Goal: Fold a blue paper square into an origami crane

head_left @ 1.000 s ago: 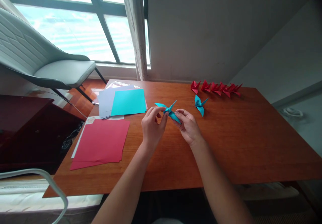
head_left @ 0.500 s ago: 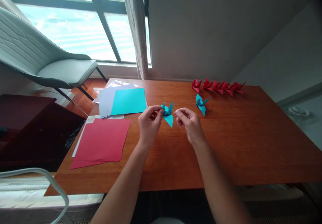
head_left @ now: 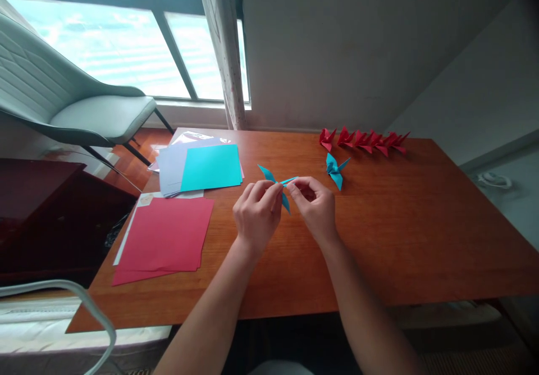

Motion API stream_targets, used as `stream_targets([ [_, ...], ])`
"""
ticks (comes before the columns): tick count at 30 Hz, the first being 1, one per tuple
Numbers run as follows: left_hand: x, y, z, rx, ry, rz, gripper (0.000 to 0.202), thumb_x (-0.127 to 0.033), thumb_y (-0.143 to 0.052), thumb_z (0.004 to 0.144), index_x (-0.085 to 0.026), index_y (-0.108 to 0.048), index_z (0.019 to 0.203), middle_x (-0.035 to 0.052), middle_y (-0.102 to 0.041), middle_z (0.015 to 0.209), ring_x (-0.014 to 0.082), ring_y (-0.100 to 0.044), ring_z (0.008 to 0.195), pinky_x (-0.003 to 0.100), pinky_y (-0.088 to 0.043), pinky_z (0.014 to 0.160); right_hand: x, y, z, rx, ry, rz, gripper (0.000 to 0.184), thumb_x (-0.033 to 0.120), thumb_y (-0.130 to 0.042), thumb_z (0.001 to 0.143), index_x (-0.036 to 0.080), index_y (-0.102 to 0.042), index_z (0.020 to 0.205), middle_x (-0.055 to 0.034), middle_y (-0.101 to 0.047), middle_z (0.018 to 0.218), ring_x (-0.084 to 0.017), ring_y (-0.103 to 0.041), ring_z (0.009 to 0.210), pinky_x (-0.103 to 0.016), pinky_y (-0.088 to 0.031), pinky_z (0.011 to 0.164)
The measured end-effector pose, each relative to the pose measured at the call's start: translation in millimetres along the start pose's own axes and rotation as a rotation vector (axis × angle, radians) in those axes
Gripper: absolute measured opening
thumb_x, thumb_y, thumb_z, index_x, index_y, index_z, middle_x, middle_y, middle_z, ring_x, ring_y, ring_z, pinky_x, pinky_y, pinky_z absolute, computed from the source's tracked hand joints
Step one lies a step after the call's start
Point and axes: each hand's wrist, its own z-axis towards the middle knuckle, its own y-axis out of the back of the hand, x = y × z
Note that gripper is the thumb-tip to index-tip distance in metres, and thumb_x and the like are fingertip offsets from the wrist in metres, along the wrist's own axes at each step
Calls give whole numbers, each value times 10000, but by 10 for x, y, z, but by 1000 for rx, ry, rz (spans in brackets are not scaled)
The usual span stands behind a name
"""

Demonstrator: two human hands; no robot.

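Observation:
Between my two hands, above the table, is a blue origami crane (head_left: 266,172) with its wings spread. My left hand (head_left: 257,209) is closed on the crane's near side and covers part of its body. With thumb and forefinger, my right hand (head_left: 314,201) pinches the thin point that sticks out to the right. A second blue paper crane (head_left: 335,170) rests on the table, beyond my right hand. Behind it stands a row of several red paper cranes (head_left: 363,141).
To the left on the wooden table (head_left: 404,240) lie red paper sheets (head_left: 164,234). Farther back, blue paper (head_left: 210,167) sits on a pile of pale sheets (head_left: 170,167). A grey chair (head_left: 101,117) stands by the window, and a white curved tube (head_left: 99,310) is at the lower left.
My right hand has moved in and now grips a point of the crane. The crane has turned, and my left hand's grip covers more of it.

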Motion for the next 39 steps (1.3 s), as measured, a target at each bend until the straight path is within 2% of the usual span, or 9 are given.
stream_targets([
  [8, -8, -16, 17, -7, -15, -70, 132, -184, -632, 935, -220, -720, 1027, 23, -786, 1036, 192, -691, 908, 305, -514, 821, 21, 9, -4, 14, -63, 113, 168, 376, -738, 838, 210, -742, 863, -16, -739, 780, -148, -651, 669, -262, -521, 613],
  [14, -15, -1, 36, 11, -8, -107, 121, -196, -641, 932, -224, -724, 1017, 15, -794, 987, 189, -686, 841, 312, -525, 785, 32, 13, -3, 29, -75, 188, 150, 352, -750, 831, 207, -738, 868, -5, -734, 752, -129, -628, 620, -242, -495, 559],
  [21, -11, -4, 61, 27, 25, -183, 121, -218, -650, 935, -216, -722, 1033, 26, -794, 1034, 195, -703, 906, 332, -532, 850, 22, 28, 12, 38, -82, 220, 159, 358, -750, 833, 207, -744, 884, -4, -738, 747, -132, -638, 629, -248, -509, 569],
  [31, -16, 10, 72, 69, 35, -148, 111, -254, -636, 943, -219, -730, 992, 25, -795, 948, 195, -677, 851, 324, -532, 808, 18, 37, 15, 64, -52, 112, 174, 378, -721, 835, 213, -722, 891, -35, -764, 839, -187, -716, 756, -297, -565, 667],
  [39, -19, 12, 51, 115, 5, -59, 121, -260, -616, 952, -229, -727, 988, 21, -790, 951, 201, -645, 847, 318, -516, 752, -31, 44, 25, 67, -7, -3, 107, 315, -668, 837, 212, -686, 862, -32, -735, 824, -190, -693, 750, -307, -553, 677],
])
